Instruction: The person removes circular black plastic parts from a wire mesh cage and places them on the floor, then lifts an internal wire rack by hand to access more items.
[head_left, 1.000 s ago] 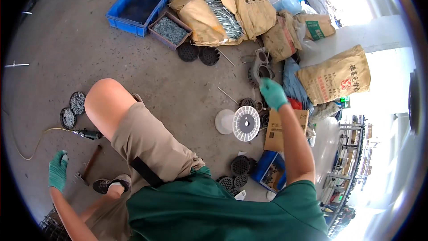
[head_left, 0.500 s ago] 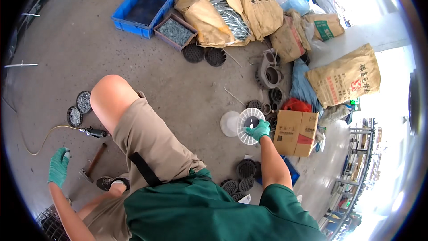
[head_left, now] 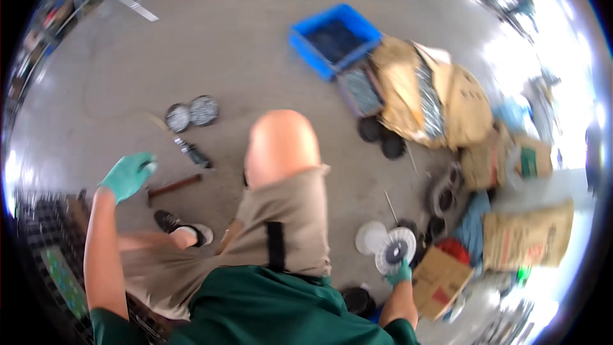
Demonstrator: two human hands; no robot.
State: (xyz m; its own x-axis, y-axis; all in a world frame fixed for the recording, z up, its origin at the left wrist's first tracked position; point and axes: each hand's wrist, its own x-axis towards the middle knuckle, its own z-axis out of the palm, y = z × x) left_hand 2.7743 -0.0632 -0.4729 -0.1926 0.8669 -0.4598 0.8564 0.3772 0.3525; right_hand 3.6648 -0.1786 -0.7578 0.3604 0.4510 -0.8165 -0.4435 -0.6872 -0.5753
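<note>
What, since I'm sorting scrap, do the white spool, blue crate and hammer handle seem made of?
White spool: probably plastic, seemingly satin, from its pale, ribbed face.
Blue crate: likely plastic, fairly matte, from its even, saturated colour.
Hammer handle: perhaps wood, dull, from its reddish brown colour; blur hides any grain.

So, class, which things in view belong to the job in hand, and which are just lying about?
Seemingly in the job:
reel, with the right hand at its rim

Apparently just lying about:
hammer, near the left hand
blue bin
carton
</note>
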